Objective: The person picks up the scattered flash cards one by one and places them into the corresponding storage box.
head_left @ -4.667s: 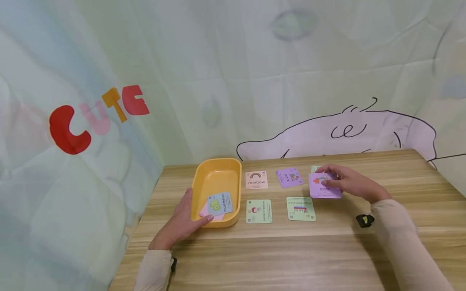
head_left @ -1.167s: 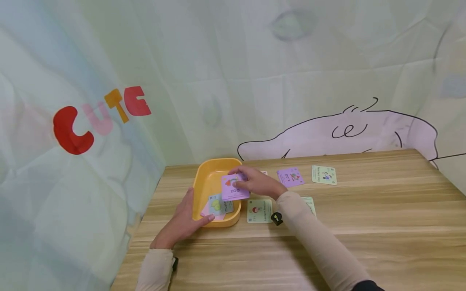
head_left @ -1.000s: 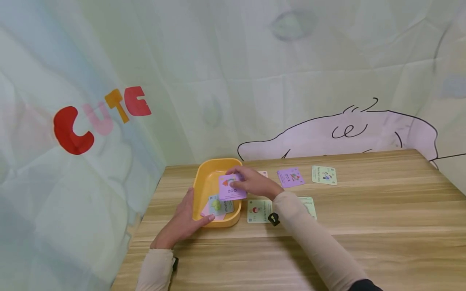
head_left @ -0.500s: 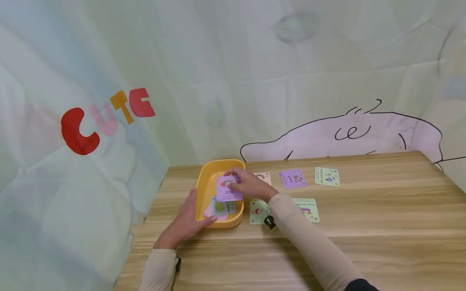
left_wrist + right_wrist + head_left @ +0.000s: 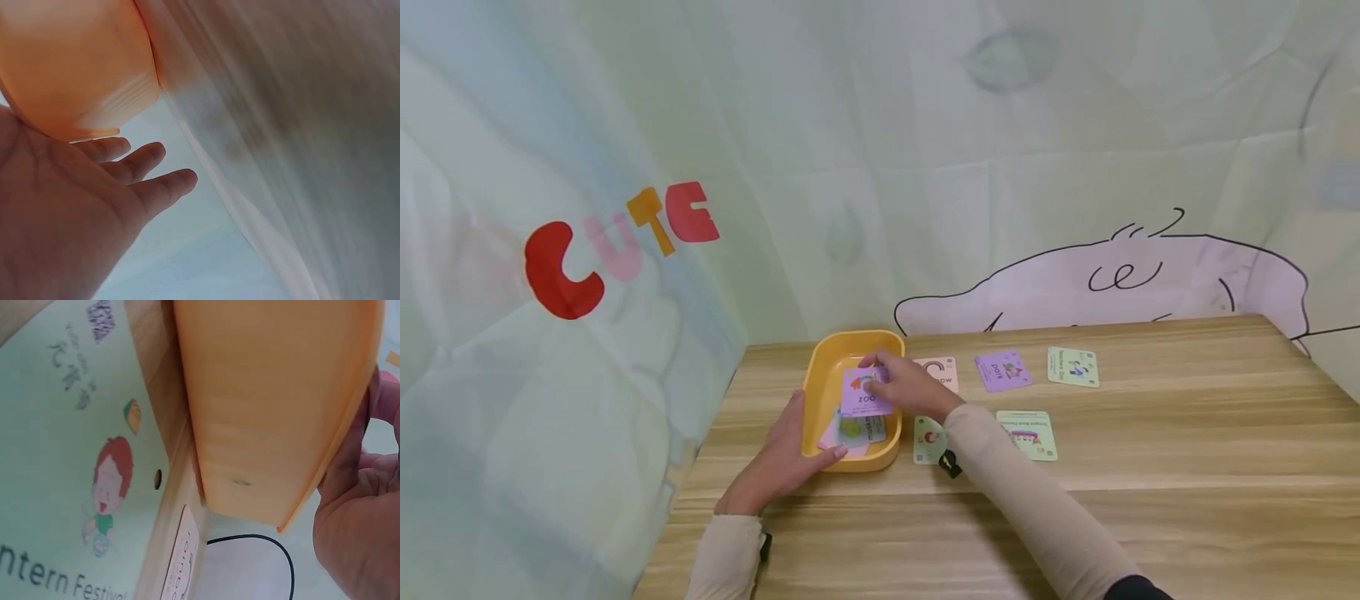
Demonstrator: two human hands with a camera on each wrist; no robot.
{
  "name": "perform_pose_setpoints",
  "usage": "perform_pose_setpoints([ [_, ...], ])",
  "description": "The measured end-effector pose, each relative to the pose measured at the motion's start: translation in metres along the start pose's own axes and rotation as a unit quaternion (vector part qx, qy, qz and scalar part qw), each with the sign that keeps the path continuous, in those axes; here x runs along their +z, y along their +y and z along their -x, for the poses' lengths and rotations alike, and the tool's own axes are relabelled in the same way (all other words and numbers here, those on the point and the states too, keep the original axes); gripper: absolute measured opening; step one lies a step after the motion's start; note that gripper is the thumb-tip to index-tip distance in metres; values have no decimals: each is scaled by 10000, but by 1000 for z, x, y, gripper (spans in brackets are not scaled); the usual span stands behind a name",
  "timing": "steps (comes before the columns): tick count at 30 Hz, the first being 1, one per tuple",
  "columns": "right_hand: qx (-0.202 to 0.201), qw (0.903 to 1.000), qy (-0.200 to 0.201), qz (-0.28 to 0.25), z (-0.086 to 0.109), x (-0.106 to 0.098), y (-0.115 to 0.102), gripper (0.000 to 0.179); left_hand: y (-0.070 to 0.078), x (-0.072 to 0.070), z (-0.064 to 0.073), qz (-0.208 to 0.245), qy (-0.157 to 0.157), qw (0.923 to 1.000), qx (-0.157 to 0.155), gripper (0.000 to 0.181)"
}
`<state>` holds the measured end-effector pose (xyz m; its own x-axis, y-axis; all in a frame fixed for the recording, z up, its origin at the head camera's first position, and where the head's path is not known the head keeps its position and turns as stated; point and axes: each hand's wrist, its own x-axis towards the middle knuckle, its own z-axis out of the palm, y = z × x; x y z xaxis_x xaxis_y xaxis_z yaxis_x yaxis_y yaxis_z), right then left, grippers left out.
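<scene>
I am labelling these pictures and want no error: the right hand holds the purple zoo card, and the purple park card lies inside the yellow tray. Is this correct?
Not quite: the park card lies on the table, outside the yellow tray, as the head view shows. The right hand does hold the purple zoo card.

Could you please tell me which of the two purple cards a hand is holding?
The zoo card: the right hand pinches it at the yellow tray, while the other purple one, the park card, lies on the table.
</scene>
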<state>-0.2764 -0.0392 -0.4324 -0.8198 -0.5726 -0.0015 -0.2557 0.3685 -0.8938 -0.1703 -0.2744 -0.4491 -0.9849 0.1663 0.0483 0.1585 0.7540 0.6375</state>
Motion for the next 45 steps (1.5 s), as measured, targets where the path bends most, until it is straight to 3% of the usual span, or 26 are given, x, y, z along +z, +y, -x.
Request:
perform_pose_setpoints([
  [15, 226, 9997, 105, 51, 3, -1, 0, 32, 2, -1, 1, -48, -17, 10000, 57, 104],
  [29, 451, 9989, 71, -103, 5, -1, -2, 32, 2, -1, 3, -31, -137, 9997, -215, 111],
  [33, 464, 9988, 77, -127, 5, -1, -2, 31, 2, -2, 4, -54, -235, 9991, -342, 114],
  [45, 324, 9994, 144, 11, 3, -1, 1, 31, 2, -2, 3, -79, -180, 9995, -259, 113],
])
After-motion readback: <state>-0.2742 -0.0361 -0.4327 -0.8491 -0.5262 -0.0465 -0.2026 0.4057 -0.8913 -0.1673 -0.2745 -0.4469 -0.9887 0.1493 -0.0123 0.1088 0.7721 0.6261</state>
